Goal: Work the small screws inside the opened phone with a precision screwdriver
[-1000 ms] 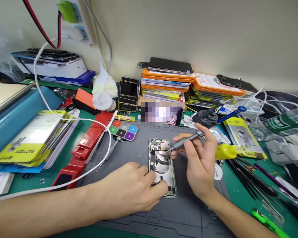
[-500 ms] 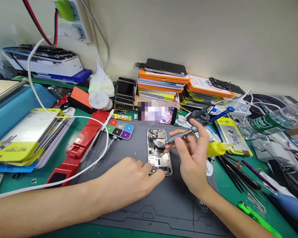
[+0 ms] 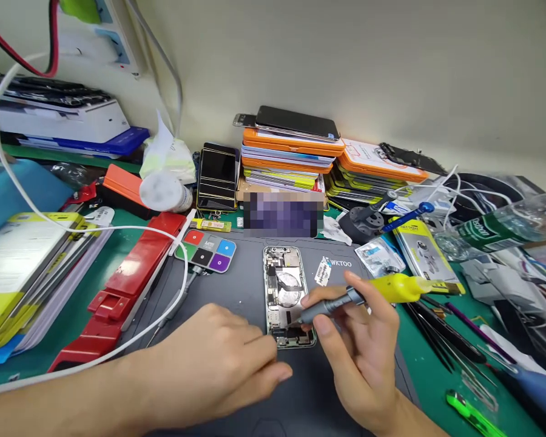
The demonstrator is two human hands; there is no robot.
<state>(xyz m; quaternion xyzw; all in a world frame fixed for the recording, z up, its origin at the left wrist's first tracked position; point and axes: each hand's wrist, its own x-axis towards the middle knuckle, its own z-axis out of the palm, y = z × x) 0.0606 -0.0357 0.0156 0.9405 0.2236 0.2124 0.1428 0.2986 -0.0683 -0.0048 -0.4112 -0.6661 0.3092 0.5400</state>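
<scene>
An opened smartphone [image 3: 296, 304] lies on the dark grey work mat, its inner parts bare and a round coil in its middle. Between the fingers and thumb of my right hand [image 3: 364, 340] is a slim grey screwdriver [image 3: 321, 311]. Its tip points down-left at the lower part of the phone, near a dark strip; whether it touches cannot be told. My left hand [image 3: 227, 358] is closed just left of the phone's bottom end, fingers curled under and thumb stretched to the right. Whatever those fingers hold, if anything, is hidden.
A coloured magnetic pad [image 3: 207, 250] lies behind my left hand, beside a red tool [image 3: 131, 273] crossed by a white cable [image 3: 182, 291]. A yellow bottle [image 3: 398, 287] and tweezers [image 3: 430, 334] are on the right. Stacked boxes [image 3: 291, 145] stand behind a blurred phone screen [image 3: 282, 215].
The screwdriver tip has moved from the phone's middle to its lower part. My left hand has drawn back from the phone's bottom edge. The view has shifted.
</scene>
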